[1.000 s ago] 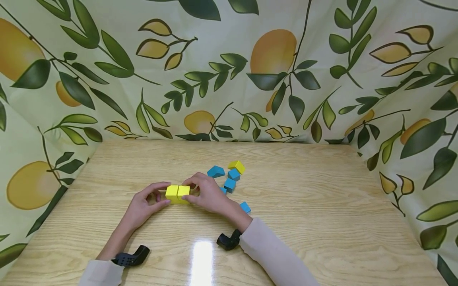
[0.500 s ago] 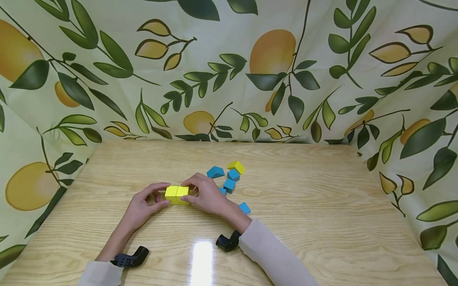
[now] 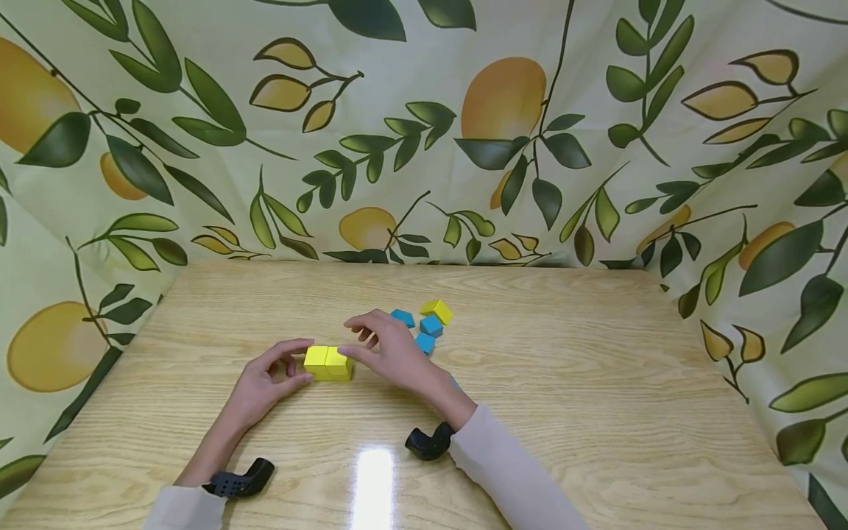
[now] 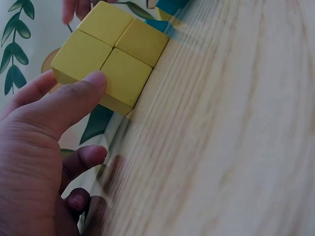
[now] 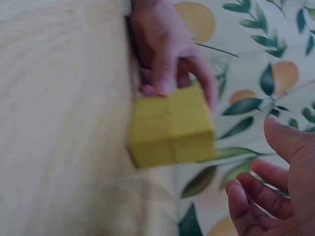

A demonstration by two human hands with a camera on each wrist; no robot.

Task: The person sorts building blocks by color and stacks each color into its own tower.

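Several yellow cube blocks [image 3: 327, 364] stand on the wooden table, packed into a square of two rows, one on the other. My left hand [image 3: 258, 386] pinches their left end, its thumb on the near face and its index finger behind, as the left wrist view shows on the yellow blocks [image 4: 106, 54]. Beside their right end is my right hand [image 3: 404, 357], fingers loosely bent and holding nothing. In the right wrist view a gap shows between the right hand [image 5: 290, 182] and the blocks.
Behind the right hand lie loose blue blocks [image 3: 432, 325] and one more yellow block [image 3: 437, 311]. Another blue block is mostly hidden by the right wrist. A curtain [image 3: 397, 162] printed with fruit and leaves rises along the table's [image 3: 563, 397] back and sides.
My right hand has let go of the yellow blocks' right end and drawn back slightly to the right, its fingers spreading. The left hand keeps its hold, and the blocks were pushed snugly together.
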